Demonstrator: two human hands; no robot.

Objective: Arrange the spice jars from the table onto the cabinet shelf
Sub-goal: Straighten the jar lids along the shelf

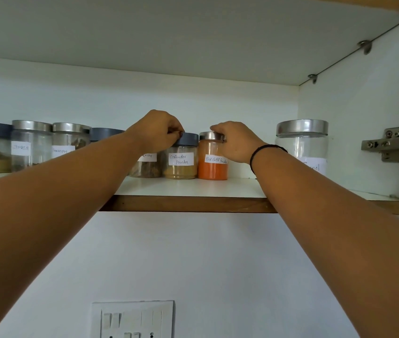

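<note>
Left hand (155, 131) curled over the grey lid of the coriander jar (181, 164), fingertips pinching the lid's near rim. Right hand (236, 141) gripped the steel lid of the chilli jar (213, 164) from the right side, black band (264, 152) on that wrist. Hands were apart, one jar each, both forearms reaching up and forward, wrists bent down a little. Both jars stood upright on the shelf (193, 187), side by side, touching or nearly so, mid-shelf toward the back. The jars looked like clear glass, though it could be plastic, hard to tell from here. They were stiff, smooth-walled, part filled with powder, so probably light but breakable if tipped off the edge. A lid hold suits sliding; for lifting, the body below the lid seems safer in case a lid is loose. More labelled jars ran left, including a cloves jar (31, 145). A big jar (302, 142) stood apart at right, near a hinge (388, 145).
</note>
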